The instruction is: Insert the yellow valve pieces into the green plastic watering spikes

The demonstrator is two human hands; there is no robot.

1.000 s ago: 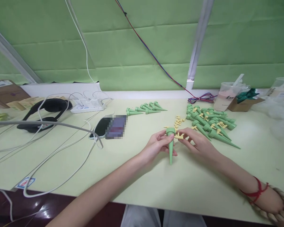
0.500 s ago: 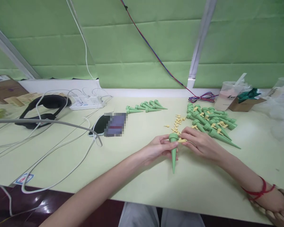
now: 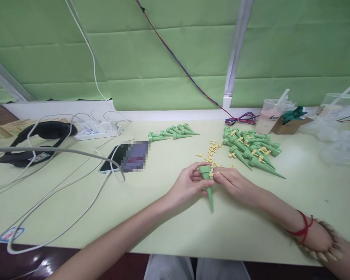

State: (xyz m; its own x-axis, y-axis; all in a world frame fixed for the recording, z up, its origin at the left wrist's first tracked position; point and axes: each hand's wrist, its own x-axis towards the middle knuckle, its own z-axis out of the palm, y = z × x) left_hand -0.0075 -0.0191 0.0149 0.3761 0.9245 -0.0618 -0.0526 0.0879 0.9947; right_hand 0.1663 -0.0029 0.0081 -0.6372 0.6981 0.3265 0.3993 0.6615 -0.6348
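My left hand is closed around a green plastic watering spike, cap up and tip pointing down toward me. My right hand pinches a small yellow valve piece against the spike's side, just below the cap. Whether the valve sits inside the spike's hole cannot be made out. Behind the hands lie several loose yellow valves. To their right is a heap of green spikes, many with yellow valves among or on them. Farther left, several more green spikes lie in a group.
A phone lies left of the hands, beside white cables, black headphones and a power strip. At the back right stand a drink cup, a small cardboard box and clear plastic bags.
My right fingers have drawn closer together and pressed the yellow valve against the spike's side. The spike has tilted slightly, and the whole view has shifted a little.
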